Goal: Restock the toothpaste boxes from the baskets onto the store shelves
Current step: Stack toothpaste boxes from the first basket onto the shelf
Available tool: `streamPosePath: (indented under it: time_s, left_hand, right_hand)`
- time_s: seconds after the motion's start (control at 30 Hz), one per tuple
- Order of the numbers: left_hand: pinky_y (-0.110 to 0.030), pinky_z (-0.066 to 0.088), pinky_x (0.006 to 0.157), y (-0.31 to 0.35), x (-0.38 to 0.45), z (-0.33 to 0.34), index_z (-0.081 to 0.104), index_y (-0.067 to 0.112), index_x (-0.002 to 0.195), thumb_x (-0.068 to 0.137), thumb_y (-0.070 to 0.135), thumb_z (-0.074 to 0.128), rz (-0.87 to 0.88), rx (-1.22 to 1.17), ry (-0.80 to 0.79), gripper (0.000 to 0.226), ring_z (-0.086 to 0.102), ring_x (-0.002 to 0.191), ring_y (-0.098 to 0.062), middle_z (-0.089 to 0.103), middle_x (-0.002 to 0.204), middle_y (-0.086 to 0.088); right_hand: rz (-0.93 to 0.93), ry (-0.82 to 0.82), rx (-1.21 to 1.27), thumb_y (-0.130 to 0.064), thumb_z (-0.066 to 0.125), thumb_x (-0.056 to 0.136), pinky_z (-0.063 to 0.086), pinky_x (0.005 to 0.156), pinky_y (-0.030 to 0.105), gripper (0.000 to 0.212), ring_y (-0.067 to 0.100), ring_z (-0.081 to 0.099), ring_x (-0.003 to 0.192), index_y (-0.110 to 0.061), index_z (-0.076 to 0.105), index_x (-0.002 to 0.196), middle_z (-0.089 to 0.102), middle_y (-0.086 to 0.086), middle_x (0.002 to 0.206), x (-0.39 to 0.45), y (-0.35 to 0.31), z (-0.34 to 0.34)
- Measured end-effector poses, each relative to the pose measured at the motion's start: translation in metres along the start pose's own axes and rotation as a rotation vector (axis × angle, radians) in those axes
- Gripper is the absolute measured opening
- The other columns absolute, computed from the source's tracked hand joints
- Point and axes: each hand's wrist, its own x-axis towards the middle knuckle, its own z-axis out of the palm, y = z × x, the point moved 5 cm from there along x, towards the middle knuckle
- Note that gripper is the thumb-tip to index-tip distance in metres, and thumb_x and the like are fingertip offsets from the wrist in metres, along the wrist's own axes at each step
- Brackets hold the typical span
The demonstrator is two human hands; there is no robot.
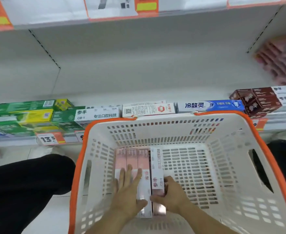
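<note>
Both hands are down in the basket (pixel 250 132) now, working on the last few pink toothpaste boxes (pixel 132 159), which lie side by side on the basket floor, toward its left wall. My left hand (pixel 128 188) lies flat with fingers spread, pressing down on the left boxes, gripping nothing as far as I can see. My right hand (pixel 172 194) is curled around the near end of the rightmost box (pixel 156 168), thumb on one side, fingers on the other, pinching it and tipping it onto its long edge. The rest of the basket floor is bare. Beyond the basket's far rim, the middle shelf (pixel 139 78) is wide open, with only a stack of pink boxes (pixel 277 65) at its right end, blurred. The risk here, I'd say, is that narrow pinch: one slick box held at its end could swing and slide out on the lift. If I try scooping the neighbour too, the pair may fan apart and drop. The basket's far rim and orange handle (pixel 264 149) sit right between hands and shelf, so a low carry could clip them. The lower shelf row (pixel 98 114) is tightly packed; a bump there could knock boxes off its front edge.
</note>
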Motion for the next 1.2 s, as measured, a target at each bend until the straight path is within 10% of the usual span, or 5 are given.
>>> streamPosePath:
  time_s: [0.23,0.5,0.67,0.9,1.2]
  left_hand:
    - [-0.049,-0.013,0.122,0.009,-0.004,-0.010,-0.019,0.041,0.155,0.093,0.038,0.054,-0.046,-0.048,0.023,0.095,-0.035,0.146,-0.024,-0.039,0.157,0.003]
    - [-0.039,0.055,0.099,0.067,-0.014,-0.053,0.058,0.024,0.125,0.082,0.051,0.078,-0.041,-1.154,-0.215,0.055,0.069,0.110,-0.017,0.071,0.121,0.002]
    - [-0.025,0.058,0.083,0.052,-0.022,-0.075,0.069,0.023,0.116,0.085,0.011,0.078,0.001,-1.113,-0.005,0.035,0.074,0.095,-0.010,0.078,0.102,0.007]
    - [-0.014,0.052,0.065,-0.005,-0.037,-0.072,0.072,0.021,0.105,0.081,0.025,0.083,-0.213,-0.984,0.117,0.027,0.071,0.077,-0.004,0.076,0.091,0.009]
    - [-0.010,0.051,0.060,-0.022,-0.034,-0.061,0.075,0.021,0.100,0.080,0.019,0.085,-0.223,-1.095,0.169,0.022,0.071,0.072,0.004,0.077,0.092,0.009]
  right_hand:
    - [0.095,0.057,0.032,-0.007,0.085,0.067,0.056,0.063,0.015,0.047,0.005,0.071,0.077,-0.016,0.061,0.107,0.075,-0.004,0.090,-0.009,-0.002,-0.019]
    - [0.015,-0.197,0.257,-0.004,0.084,0.069,0.059,0.073,0.037,0.054,0.024,0.073,0.084,-0.005,0.059,0.117,0.075,0.008,0.097,-0.040,-0.046,-0.049]
    - [-0.028,-0.264,0.241,-0.005,0.088,0.070,0.061,0.082,0.037,0.056,0.023,0.073,0.103,-0.016,0.066,0.121,0.072,0.008,0.114,-0.048,-0.054,-0.049]
    - [0.099,-0.044,0.136,-0.014,0.087,0.074,0.051,0.056,0.019,0.050,0.014,0.064,0.079,-0.014,0.057,0.114,0.065,0.006,0.105,-0.014,-0.018,-0.017]
    - [0.021,-0.078,0.001,-0.045,0.097,0.040,0.059,0.083,0.026,0.085,0.003,0.070,0.094,-0.028,0.054,0.112,0.072,-0.013,0.106,0.007,-0.009,0.038]
